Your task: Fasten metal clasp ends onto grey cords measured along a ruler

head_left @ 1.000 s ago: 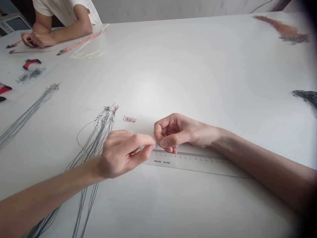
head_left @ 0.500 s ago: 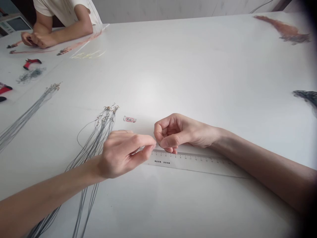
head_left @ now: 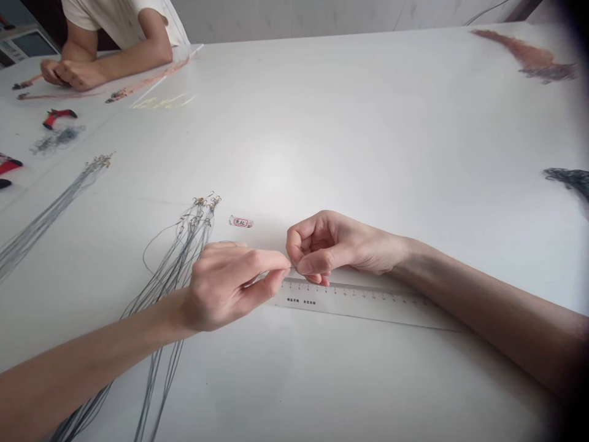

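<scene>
My left hand (head_left: 237,285) is closed in a pinch, thumb and forefinger tips pressed together. Almost touching it, my right hand (head_left: 329,245) pinches with thumb against curled forefinger. Between the fingertips is a tiny dark bit, too small to name. Both hands are over the left part of a clear ruler (head_left: 354,307) lying on the white table. Beneath my left wrist and forearm runs a bundle of grey fishing lines (head_left: 161,279), with fishing hooks (head_left: 202,201) at its far end. A small packet with a red-framed label (head_left: 240,222) lies just beyond my left hand.
Another bundle of hooked lines (head_left: 50,209) lies at the left. Red-handled pliers (head_left: 59,116) and a grey tangle of line (head_left: 57,140) are farther back. A co-worker's hands (head_left: 73,73) rest at the far left. Reddish strands (head_left: 529,52) and a dark bundle (head_left: 570,178) lie at the right.
</scene>
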Demonstrator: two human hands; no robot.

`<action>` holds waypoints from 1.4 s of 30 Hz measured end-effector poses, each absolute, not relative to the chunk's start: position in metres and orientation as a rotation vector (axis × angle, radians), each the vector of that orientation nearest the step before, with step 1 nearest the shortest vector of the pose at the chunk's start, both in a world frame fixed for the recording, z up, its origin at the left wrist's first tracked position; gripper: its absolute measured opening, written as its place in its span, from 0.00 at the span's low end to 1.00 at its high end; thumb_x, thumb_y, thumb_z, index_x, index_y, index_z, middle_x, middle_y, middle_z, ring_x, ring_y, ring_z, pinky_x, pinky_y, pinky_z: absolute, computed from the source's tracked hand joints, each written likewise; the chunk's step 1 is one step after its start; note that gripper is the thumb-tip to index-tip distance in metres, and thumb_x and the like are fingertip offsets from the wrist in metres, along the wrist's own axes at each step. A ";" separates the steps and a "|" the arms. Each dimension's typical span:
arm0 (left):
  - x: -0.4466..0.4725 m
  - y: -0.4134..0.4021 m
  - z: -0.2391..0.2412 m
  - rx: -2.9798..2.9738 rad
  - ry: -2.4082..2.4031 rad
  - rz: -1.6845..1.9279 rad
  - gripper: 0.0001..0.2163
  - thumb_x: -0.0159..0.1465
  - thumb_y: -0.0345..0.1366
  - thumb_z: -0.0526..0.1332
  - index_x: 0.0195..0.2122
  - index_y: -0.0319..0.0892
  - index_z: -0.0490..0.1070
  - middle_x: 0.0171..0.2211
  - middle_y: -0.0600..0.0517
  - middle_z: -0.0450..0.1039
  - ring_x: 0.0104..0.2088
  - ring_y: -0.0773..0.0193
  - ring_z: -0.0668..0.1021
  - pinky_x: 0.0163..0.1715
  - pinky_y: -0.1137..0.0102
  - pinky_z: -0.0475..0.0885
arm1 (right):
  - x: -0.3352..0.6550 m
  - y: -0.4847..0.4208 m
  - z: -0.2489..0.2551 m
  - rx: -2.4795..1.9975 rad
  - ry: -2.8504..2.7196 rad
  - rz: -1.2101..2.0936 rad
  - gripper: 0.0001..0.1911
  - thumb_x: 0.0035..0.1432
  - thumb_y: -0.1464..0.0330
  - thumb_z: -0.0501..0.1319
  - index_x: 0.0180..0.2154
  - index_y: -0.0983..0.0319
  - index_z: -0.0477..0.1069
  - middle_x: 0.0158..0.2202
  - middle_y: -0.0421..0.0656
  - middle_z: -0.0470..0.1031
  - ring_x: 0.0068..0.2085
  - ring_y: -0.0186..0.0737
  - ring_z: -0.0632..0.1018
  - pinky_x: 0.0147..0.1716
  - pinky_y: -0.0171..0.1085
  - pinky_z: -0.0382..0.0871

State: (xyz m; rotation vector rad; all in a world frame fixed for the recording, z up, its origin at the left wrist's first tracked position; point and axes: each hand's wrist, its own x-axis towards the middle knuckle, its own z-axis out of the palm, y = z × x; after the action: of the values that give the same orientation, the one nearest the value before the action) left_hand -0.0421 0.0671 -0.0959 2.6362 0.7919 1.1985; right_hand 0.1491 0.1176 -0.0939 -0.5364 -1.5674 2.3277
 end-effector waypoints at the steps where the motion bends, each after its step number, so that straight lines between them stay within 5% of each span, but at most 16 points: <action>1: -0.042 0.067 -0.096 2.635 0.789 1.196 0.07 0.58 0.21 0.58 0.30 0.40 0.65 0.15 0.61 0.54 0.16 0.75 0.57 0.15 0.76 0.56 | 0.149 0.118 -0.094 -0.540 -1.568 2.328 0.05 0.49 0.80 0.58 0.25 0.68 0.68 0.19 0.35 0.67 0.21 0.24 0.69 0.20 0.24 0.65; 42: -0.040 0.067 -0.099 2.546 0.895 1.322 0.05 0.59 0.23 0.59 0.30 0.39 0.65 0.12 0.63 0.57 0.12 0.78 0.61 0.12 0.80 0.57 | 0.149 0.117 -0.097 -0.526 -1.479 2.314 0.04 0.51 0.76 0.60 0.29 0.66 0.65 0.21 0.35 0.67 0.22 0.25 0.68 0.21 0.26 0.64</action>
State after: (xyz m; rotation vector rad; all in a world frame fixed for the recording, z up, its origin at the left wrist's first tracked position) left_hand -0.0398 0.0674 -0.0990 2.5458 0.8950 1.3221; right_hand 0.1488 0.1168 -0.0974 -0.5264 -1.4789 2.3140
